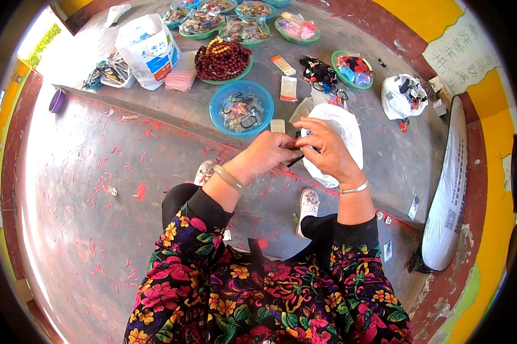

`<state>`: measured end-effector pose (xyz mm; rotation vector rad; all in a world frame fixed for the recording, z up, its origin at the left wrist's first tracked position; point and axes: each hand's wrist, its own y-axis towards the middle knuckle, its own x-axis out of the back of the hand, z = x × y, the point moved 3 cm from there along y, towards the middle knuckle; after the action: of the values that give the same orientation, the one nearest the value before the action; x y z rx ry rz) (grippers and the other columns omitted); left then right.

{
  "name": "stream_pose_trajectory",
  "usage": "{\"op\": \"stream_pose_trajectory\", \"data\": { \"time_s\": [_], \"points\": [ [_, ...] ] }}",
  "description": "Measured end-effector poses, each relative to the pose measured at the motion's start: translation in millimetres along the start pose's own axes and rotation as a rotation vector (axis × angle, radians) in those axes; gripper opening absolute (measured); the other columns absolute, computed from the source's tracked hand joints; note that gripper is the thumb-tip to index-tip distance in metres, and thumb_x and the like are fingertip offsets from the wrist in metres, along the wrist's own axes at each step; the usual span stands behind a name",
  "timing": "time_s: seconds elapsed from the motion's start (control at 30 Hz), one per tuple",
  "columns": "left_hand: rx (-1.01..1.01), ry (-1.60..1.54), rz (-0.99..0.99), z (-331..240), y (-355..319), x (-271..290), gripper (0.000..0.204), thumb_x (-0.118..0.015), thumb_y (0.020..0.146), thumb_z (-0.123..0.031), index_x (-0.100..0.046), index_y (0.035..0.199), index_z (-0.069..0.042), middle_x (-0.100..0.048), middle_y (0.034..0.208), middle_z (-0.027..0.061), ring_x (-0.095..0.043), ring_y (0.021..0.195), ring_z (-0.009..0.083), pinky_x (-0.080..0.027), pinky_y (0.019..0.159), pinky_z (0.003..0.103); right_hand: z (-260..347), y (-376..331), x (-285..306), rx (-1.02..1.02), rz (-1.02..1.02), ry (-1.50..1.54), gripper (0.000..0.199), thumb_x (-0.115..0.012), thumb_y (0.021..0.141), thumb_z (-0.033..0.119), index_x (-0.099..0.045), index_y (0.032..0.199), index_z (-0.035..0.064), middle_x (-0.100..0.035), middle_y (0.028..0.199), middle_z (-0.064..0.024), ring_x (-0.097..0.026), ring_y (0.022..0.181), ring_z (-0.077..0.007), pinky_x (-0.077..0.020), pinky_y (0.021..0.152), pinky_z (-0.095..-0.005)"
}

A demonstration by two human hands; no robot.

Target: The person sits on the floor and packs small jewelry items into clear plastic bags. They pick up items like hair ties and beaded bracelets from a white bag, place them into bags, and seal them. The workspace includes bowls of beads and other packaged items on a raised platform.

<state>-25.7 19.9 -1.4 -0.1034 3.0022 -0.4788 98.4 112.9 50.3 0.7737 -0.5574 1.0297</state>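
Note:
Both hands meet at the middle of the view, fingertips close together. Between them is a thin black band (295, 161), of which only a short dark length shows below the fingers. My left hand (265, 153) is closed, its fingers pinching the band. Thumb and forefinger of my right hand (329, 152) pinch at the same spot, the other fingers curled. Just beyond the left hand stands a blue plastic basin (214, 110) with small clear packets and dark bands inside. A white plastic bag (351, 135) lies behind and beneath the right hand.
On the raised ledge are a pile of dark red beads (212, 63), several filled basins, a white shopping bag (146, 49), black bands (317, 71) and a stuffed white bag (402, 100). A long white wrapped roll (448, 200) leans by the right wall. Red scraps litter the floor (98, 229).

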Motion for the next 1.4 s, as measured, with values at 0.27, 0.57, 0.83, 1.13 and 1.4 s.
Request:
{"op": "stream_pose_trajectory", "data": {
  "time_s": [0.27,0.57,0.83,1.13,1.4],
  "points": [
    [0.012,-0.047,-0.032,-0.6,0.3,1.8,0.017,-0.059,0.085,-0.01,-0.062,0.1,-0.001,-0.06,0.08,0.001,-0.056,0.067,0.0064,-0.047,0.059,0.021,-12.7,-0.9,-9.5,-0.174,0.05,0.242,0.021,-0.055,0.074,-0.001,-0.067,0.09,0.0054,-0.056,0.116,-0.01,-0.049,0.114,-0.0254,-0.04,0.094,-0.0344],
    [-0.087,-0.349,-0.053,-4.6,1.5,5.6,0.027,-0.056,0.086,-0.006,-0.057,0.111,0.002,-0.062,0.084,0.003,-0.056,0.067,0.0065,-0.048,0.061,0.021,-11.7,-0.3,2.0,-0.231,-0.096,0.263,0.019,-0.062,0.074,0.007,-0.067,0.092,0.0087,-0.053,0.121,-0.0106,-0.047,0.116,-0.0249,-0.0365,0.097,-0.0357],
    [-0.067,-0.316,-0.051,-7.5,-0.6,3.6,0.026,-0.057,0.086,-0.007,-0.057,0.11,0.003,-0.063,0.086,0.0042,-0.058,0.068,0.0074,-0.049,0.061,0.02,-10.8,0.7,-3.9,-0.236,-0.014,0.245,0.015,-0.064,0.072,0.009,-0.067,0.087,0.0069,-0.051,0.123,-0.0114,-0.042,0.121,-0.027,-0.0319,0.101,-0.0371],
    [-0.062,-0.376,-0.165,-5.2,1.5,4.3,0.022,-0.052,0.091,-0.015,-0.06,0.103,0.002,-0.064,0.087,0.0066,-0.06,0.07,0.0098,-0.051,0.06,0.022,-12.7,0.6,-4.0,-0.278,-0.01,0.253,0.017,-0.065,0.069,0.009,-0.066,0.086,0.0061,-0.052,0.123,-0.0115,-0.041,0.122,-0.0277,-0.0312,0.102,-0.0366],
    [-0.109,-0.451,-0.154,-2.4,3.5,3.3,0.023,-0.051,0.092,-0.017,-0.061,0.101,0.002,-0.064,0.089,0.0068,-0.061,0.073,0.0114,-0.054,0.061,0.024,-12.4,1.1,-9.1,-0.234,0.0,0.215,0.019,-0.065,0.069,0.008,-0.067,0.088,0.0062,-0.053,0.123,-0.0116,-0.043,0.12,-0.0275,-0.0326,0.101,-0.0355]
  ]
}}
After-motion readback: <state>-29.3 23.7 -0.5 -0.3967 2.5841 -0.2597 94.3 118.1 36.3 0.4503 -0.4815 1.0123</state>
